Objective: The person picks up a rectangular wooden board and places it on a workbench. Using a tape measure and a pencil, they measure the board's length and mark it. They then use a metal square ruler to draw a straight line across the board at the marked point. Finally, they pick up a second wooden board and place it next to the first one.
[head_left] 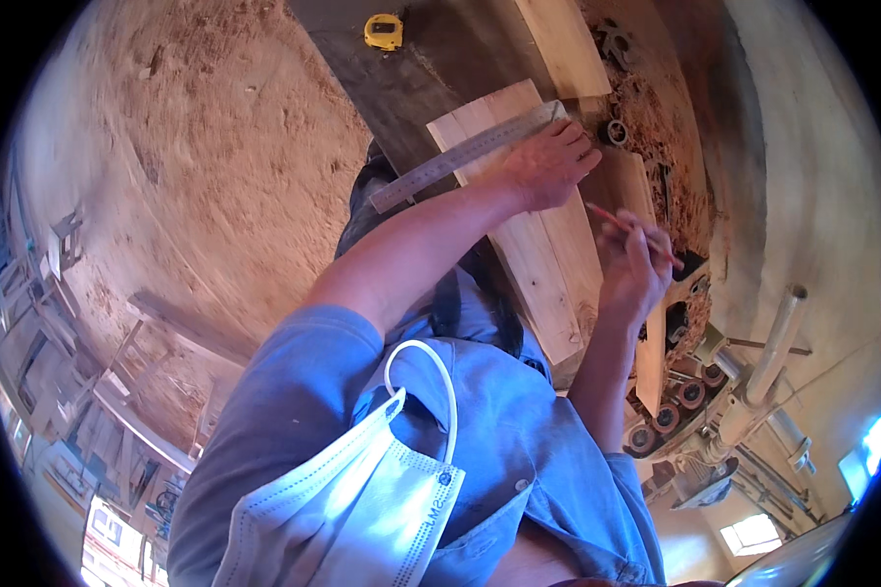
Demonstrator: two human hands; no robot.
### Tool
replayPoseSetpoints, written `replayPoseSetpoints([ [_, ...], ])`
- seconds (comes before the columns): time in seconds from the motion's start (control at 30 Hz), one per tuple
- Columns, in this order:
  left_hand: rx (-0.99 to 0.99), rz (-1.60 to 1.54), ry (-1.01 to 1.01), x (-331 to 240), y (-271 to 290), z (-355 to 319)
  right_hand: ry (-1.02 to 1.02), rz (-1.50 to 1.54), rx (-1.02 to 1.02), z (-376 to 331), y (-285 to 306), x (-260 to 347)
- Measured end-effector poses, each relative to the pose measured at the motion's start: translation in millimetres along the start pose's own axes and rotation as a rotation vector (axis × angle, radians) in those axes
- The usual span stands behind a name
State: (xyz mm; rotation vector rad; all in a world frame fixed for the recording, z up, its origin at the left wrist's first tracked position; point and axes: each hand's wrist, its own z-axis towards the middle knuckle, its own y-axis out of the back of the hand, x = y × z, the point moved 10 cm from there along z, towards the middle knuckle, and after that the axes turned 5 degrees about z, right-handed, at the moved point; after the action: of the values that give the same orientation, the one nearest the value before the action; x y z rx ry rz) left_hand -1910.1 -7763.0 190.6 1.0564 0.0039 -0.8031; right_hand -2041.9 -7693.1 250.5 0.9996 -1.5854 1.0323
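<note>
A pale wooden board (543,264) lies on a dark workbench (431,68). A long steel ruler (460,157) lies slanted across the board's far end. My left hand (548,161) presses down on the ruler and board with fingers spread. My right hand (631,269) holds a red pencil (612,220) at the board's right edge, the pencil slanting past the fingers on both sides. My blue-sleeved arms fill the lower middle of the picture, and a white face mask (362,509) hangs at my chest.
A yellow tape measure (384,31) sits on the bench's far end. Another long plank (563,44) lies beyond the board. Sawdust covers the floor (196,166) at left. Machine parts with rollers (675,406) stand at right. Stacked wooden frames (78,391) lie at far left.
</note>
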Motion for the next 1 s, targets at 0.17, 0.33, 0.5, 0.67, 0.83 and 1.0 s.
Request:
replayPoseSetpoints([
  [0.17,0.339,0.108,-0.075,-8,-7,18,-0.033,0.107,-0.242,-47,86,-16],
  [0.33,0.266,0.052,-0.218,-7,19,36,-0.029,0.171,-0.397,-95,131,-40],
  [0.5,0.591,-0.09,0.111,54,45,35,0.014,0.197,-0.542,-131,159,-57],
  [0.67,0.608,-0.556,0.308,72,118,62,0.032,0.287,-0.569,-156,163,-60],
  [0.83,0.69,-0.958,0.218,16,127,99,-0.035,-0.109,-0.411,-154,117,-54],
  [1.0,0.793,-1.187,-0.027,-46,101,107,-0.262,-0.267,-0.15,-144,39,-71],
])
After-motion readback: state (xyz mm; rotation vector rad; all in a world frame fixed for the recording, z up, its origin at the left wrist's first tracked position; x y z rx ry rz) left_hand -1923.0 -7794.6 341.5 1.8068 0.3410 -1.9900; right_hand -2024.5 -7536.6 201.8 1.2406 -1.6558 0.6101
